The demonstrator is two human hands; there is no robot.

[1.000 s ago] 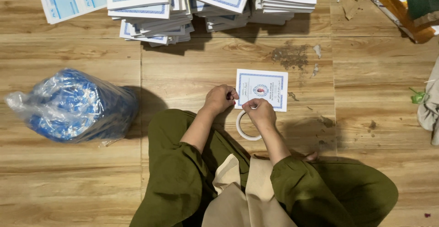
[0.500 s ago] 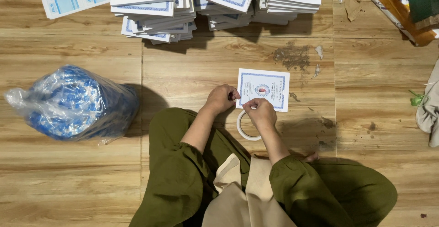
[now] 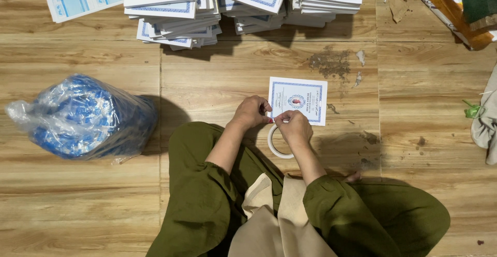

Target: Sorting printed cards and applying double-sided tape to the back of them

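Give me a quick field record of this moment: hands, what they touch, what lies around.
left hand: fingertips pinched together with the right hand's, at the card's near edge
right hand: over the tape roll, pinching something small; what it is cannot be told
tape roll: white ring flat on the floor, partly under the right hand
card: white with blue border, flat on the wooden floor
card stacks: several piles at the far edge
plastic bag: clear, blue contents, to the person's left
posture: seated, olive trousers
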